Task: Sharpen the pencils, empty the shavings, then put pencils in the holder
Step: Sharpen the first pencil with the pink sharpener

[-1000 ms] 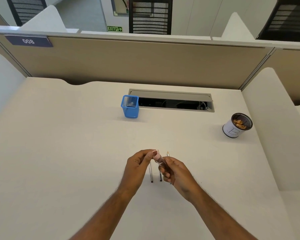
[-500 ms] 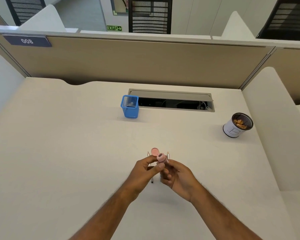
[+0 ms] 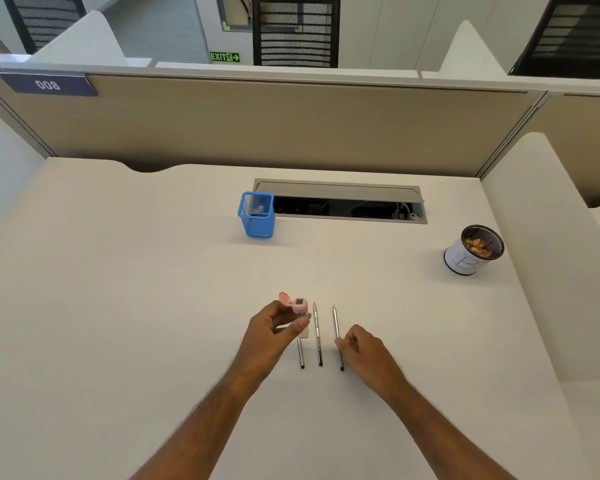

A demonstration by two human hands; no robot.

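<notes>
My left hand (image 3: 274, 329) grips a pink pencil sharpener (image 3: 297, 308) with a clear body, its lid flipped open. Three pencils lie side by side on the desk, tips pointing away: the left pencil (image 3: 301, 355) partly hidden behind the sharpener, the middle pencil (image 3: 317, 336), and the right pencil (image 3: 336, 332). My right hand (image 3: 364, 348) rests beside the right pencil with its curled fingertips at the shaft; whether it pinches the pencil is unclear. A blue mesh holder (image 3: 257, 215) stands at the back centre. A white cup (image 3: 471, 251) with shavings inside stands at the right.
An open cable hatch (image 3: 340, 202) is set into the desk behind the blue holder. Beige partition walls (image 3: 291, 126) close off the back and right side of the desk (image 3: 118, 306).
The hands have separated. My right hand let go of the sharpener and moved right to the right pencil. My left hand keeps the sharpener, now with its lid open.
</notes>
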